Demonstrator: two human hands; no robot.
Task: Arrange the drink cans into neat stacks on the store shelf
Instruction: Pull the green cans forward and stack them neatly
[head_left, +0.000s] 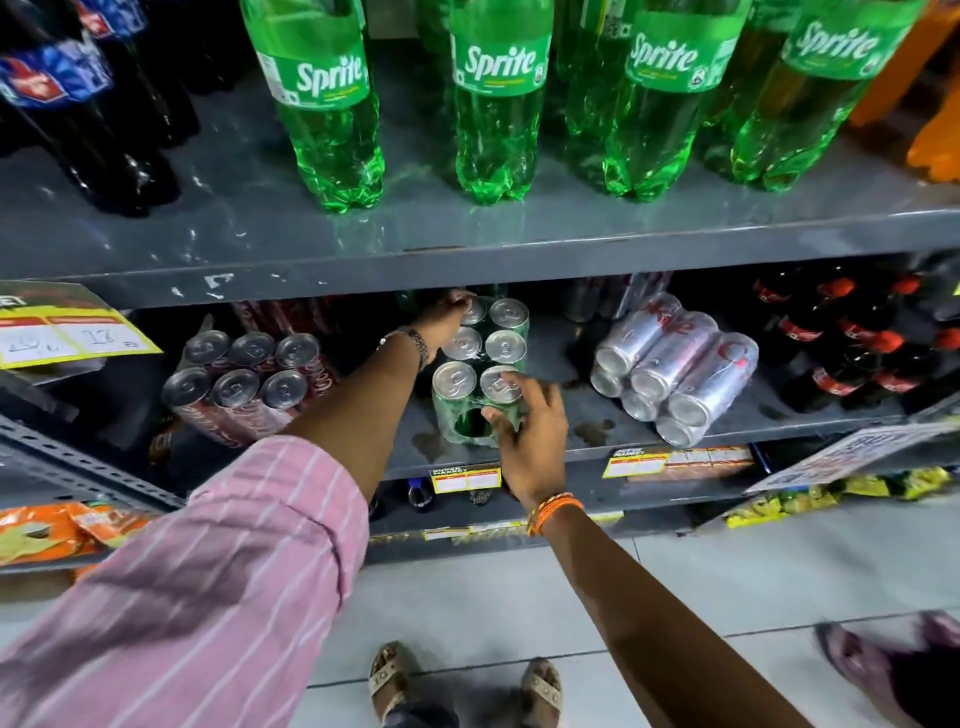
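Flanking green pack (480, 364): red pack (244, 384), silver pack (675, 369).

grey shelf (582, 358), green can pack (480, 374), silver cans (675, 374)

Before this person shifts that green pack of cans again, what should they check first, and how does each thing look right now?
1. Left hand on the far end of the green can pack: ok.
2. Right hand on the near end: ok, fingers touching.
3. Pack upright, wrap intact: cannot tell; wrap looks torn at the front.
4. Clear of the red can pack: ok.
5. Silver can pack tidy: not ok, lying on its side.
6. Shelf dry: not ok, wet-looking patches.
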